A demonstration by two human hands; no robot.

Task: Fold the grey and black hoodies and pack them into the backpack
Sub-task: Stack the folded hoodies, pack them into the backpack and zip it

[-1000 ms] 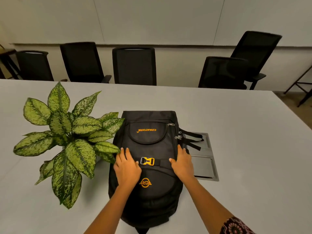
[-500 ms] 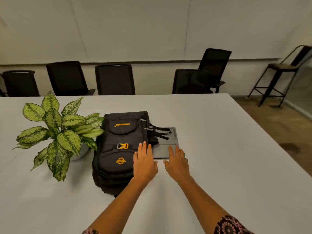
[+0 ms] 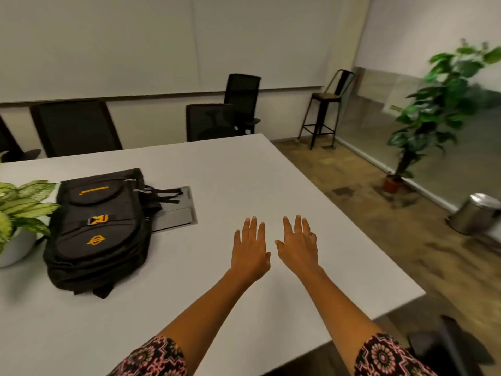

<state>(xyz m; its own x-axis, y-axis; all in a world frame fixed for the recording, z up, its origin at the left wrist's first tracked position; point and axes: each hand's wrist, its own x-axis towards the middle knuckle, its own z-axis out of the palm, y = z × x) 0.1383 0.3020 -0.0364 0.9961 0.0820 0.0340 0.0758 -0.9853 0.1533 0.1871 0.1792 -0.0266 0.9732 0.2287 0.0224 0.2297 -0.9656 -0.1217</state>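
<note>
Backpack (image 3: 99, 230) flat on table (image 3: 244, 180), well left of both hands, left hand (image 3: 250, 246) & right hand (image 3: 298, 246) w/ fingers spread, empty.

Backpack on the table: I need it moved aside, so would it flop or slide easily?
The backpack looks stuffed and rounded, so it probably keeps shape. Fabric lying flat on the table would likely drag, not glide. Loose straps may trail.
</note>
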